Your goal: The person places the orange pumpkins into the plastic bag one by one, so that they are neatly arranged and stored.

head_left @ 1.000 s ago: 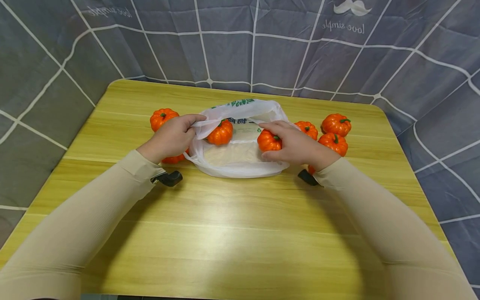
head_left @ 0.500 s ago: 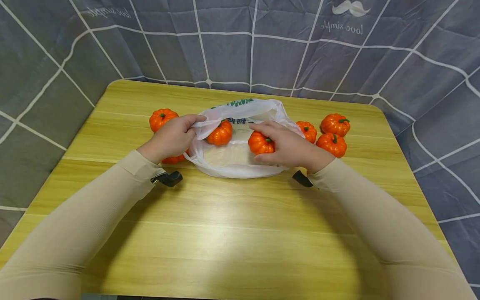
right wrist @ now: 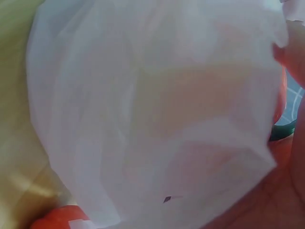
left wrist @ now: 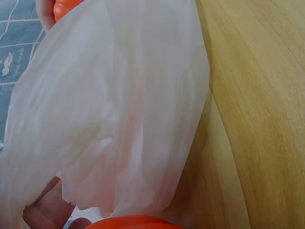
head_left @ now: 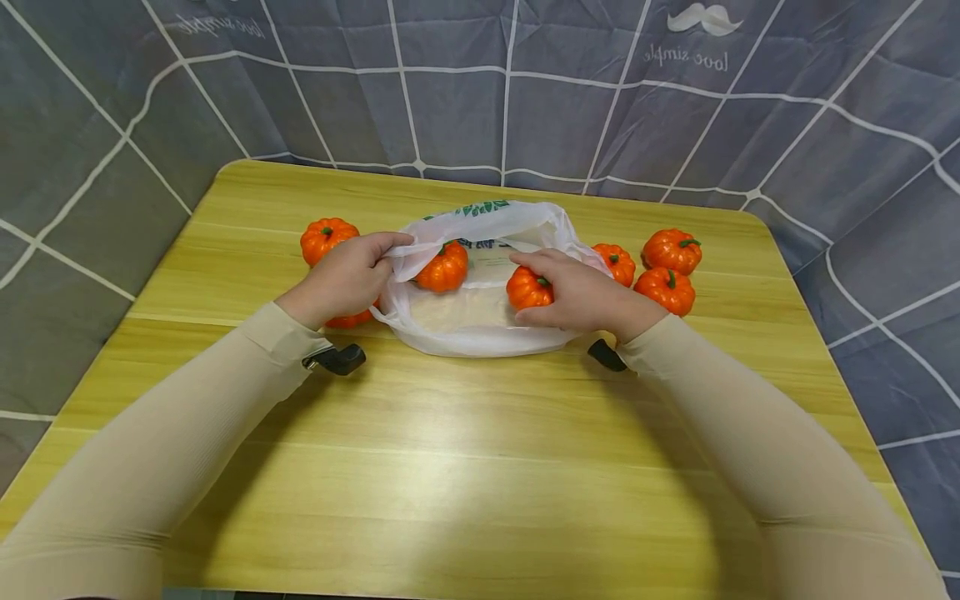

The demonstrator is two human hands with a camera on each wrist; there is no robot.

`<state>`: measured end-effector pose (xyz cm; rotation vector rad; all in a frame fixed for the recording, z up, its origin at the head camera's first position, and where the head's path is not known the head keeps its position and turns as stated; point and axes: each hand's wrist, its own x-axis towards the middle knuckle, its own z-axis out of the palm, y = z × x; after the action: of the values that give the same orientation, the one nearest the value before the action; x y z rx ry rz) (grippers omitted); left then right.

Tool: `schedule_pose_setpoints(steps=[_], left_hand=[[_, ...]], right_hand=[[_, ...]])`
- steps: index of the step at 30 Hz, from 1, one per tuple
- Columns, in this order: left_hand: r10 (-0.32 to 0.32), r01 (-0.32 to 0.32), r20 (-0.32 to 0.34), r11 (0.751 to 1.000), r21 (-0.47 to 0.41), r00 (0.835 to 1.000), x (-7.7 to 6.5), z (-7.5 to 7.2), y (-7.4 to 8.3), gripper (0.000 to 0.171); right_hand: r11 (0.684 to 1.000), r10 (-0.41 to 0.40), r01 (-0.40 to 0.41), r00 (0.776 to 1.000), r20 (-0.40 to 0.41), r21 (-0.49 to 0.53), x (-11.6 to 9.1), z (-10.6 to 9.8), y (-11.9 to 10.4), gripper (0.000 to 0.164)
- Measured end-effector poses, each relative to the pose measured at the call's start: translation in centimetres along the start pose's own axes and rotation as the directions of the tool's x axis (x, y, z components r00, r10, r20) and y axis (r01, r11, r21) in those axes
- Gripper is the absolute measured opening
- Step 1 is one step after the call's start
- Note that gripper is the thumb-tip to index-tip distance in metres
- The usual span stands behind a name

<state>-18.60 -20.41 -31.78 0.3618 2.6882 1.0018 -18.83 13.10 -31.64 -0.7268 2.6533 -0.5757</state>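
Observation:
A white plastic bag [head_left: 487, 343] with green print lies on its side, its mouth towards me. My left hand [head_left: 337, 277] pinches the bag's rim at the left. Just inside, next to that hand, sits an orange toy pumpkin [head_left: 444, 268] with a green stem. At the bag's right side my right hand [head_left: 585, 292] holds another toy pumpkin [head_left: 527, 289] within the mouth, fingers over its top and thumb in front. In the right wrist view, bag film [right wrist: 157, 109] hides most of that pumpkin. The left wrist view is mostly bag film [left wrist: 133, 95].
Right of the bag stand several more pumpkins [head_left: 670, 289], one partly behind the right hand. Two pumpkins [head_left: 326, 237] lie to the left, one mostly behind the left hand. The wooden table [head_left: 465, 467] ends at a grey checked curtain [head_left: 457, 108].
My right hand has carried its pumpkin a little left, deeper over the bag's mouth, then slightly back right. The left hand keeps its place on the rim.

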Motion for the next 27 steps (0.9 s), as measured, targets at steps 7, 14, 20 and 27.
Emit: schedule_pose_setpoints(steps=[7, 14, 20, 27], left_hand=[[-0.005, 0.005, 0.007, 1.0, -0.013, 1.0, 0.1, 0.1, -0.1, 0.051], [-0.012, 0.012, 0.01, 1.0, -0.023, 1.0, 0.1, 0.2, 0.0, 0.051], [-0.017, 0.018, 0.01, 1.0, -0.016, 1.0, 0.1, 0.1, 0.0, 0.051], [-0.017, 0.017, 0.009, 1.0, -0.01, 1.0, 0.1, 0.1, 0.1, 0.051]], right_hand=[[1.0, 0.014, -0.013, 1.0, 0.014, -0.012, 0.4, 0.4, 0.4, 0.092], [0.999, 0.036, -0.036, 0.999, 0.037, -0.014, 0.7, 1.0, 0.8, 0.092], [0.999, 0.043, -0.042, 0.998, 0.049, -0.022, 0.8, 1.2, 0.9, 0.091], [0.999, 0.044, -0.043, 0.997, 0.057, -0.017, 0.9, 1.3, 1.0, 0.092]])
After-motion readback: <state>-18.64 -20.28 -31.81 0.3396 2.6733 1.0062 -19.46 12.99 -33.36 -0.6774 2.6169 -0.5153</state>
